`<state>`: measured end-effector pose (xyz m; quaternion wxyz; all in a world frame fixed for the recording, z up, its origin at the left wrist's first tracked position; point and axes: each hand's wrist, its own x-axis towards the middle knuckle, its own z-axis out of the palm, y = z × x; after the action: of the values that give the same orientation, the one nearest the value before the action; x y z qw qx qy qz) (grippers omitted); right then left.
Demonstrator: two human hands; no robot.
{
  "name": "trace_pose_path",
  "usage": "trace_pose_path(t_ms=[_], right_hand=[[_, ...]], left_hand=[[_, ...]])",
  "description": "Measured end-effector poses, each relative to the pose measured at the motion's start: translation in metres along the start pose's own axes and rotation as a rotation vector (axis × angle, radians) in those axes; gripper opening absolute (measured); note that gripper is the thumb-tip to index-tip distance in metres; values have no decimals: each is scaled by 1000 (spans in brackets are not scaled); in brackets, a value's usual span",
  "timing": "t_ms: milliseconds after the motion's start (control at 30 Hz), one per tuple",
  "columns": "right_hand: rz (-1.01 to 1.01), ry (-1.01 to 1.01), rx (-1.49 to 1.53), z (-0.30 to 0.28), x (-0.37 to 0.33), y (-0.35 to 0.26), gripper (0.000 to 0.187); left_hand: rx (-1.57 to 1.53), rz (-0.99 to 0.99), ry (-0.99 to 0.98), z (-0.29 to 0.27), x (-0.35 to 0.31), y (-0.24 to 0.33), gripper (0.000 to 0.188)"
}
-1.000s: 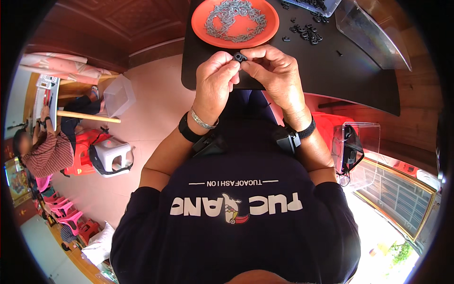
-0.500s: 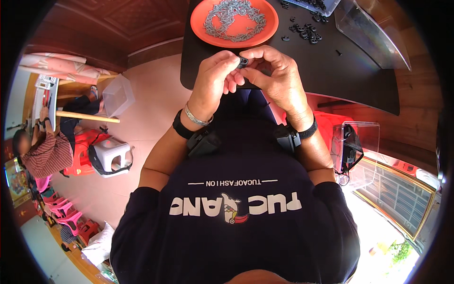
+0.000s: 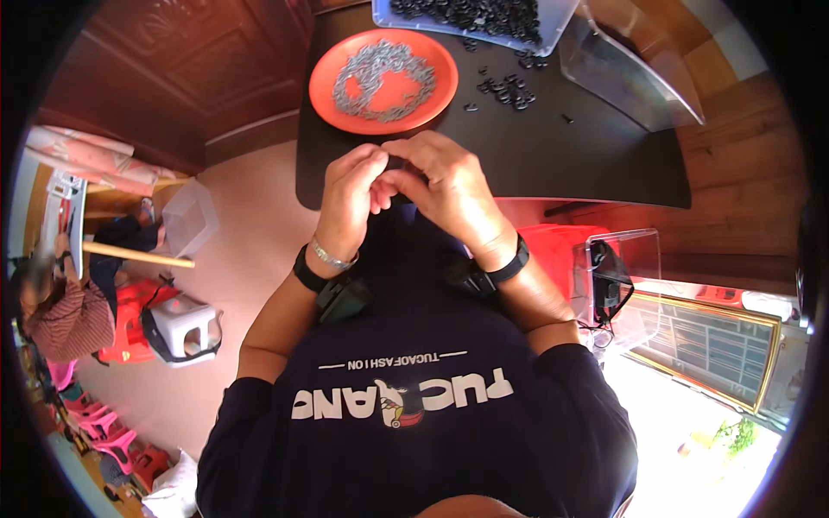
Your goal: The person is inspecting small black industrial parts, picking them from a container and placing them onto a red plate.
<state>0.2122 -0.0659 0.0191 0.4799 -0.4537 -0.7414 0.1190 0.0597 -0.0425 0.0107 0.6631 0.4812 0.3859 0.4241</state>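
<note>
My left hand [image 3: 347, 192] and my right hand [image 3: 446, 185] meet at the near edge of the black table, fingertips together. A small black plastic part [image 3: 395, 162] is pinched between them, mostly covered by the fingers. Both hands are closed on it. Just beyond the hands stands an orange plate [image 3: 325, 109] with many thin grey screw-like pieces [image 3: 381, 62] spread in a ring. To the right of the plate lie loose black plastic parts [image 3: 511, 91], similar in colour to the held one.
At the far edge sits a translucent bin [image 3: 553, 33] full of black parts. Right of it leans a clear plastic container [image 3: 623, 76]. A single small black piece [image 3: 567, 118] lies apart on the table [image 3: 604, 164]. Another person [image 3: 69, 324] sits at far left, near a white stool [image 3: 186, 324].
The view has shifted, so table, plate and bin sit lower and further left, with more of the bin showing. My fingers now cover more of the black part.
</note>
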Motion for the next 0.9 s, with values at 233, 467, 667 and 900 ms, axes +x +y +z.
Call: trace_pose_path(t_ms=[233,467,667,900], right_hand=[[-30,-47,-53,-5,6,-7,24],[-42,-44,-118,3,9,-8,22],[-24,-47,-133,5,10,-7,18],[167,32,-72,-61,43,0,20]], left_hand=[[36,57,-24,-1,3,-4,26],[7,98,26,-2,5,-8,28],[-16,95,2,-6,7,-10,29],[-97,95,-21,-12,9,-11,32]])
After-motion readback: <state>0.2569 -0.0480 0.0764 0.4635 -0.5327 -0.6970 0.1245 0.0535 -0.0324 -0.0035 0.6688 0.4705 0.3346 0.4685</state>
